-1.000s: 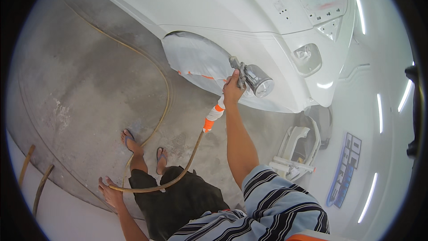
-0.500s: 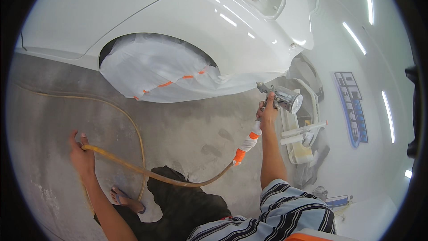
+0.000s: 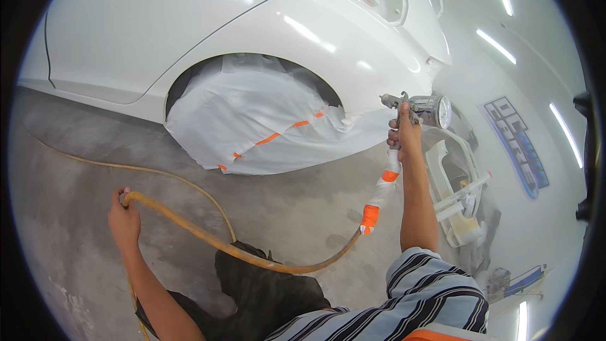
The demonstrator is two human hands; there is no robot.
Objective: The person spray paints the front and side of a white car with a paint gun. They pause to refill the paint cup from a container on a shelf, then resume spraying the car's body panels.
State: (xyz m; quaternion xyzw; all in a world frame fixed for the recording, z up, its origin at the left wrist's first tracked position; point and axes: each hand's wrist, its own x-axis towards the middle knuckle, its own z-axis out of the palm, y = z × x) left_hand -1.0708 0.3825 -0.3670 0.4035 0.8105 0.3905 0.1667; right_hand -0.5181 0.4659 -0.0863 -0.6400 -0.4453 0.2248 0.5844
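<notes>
Head view: right of the white wheel cover (image 3: 246,120), the right hand (image 3: 407,131) clamps the spray gun (image 3: 423,107), which looks rigid and top-heavy, best gripped by its handle; trigger pressure is hard to tell. Below-left of the cover, the left hand (image 3: 124,216) closes round the hose (image 3: 252,260), probably springy, easiest held mid-length.
</notes>
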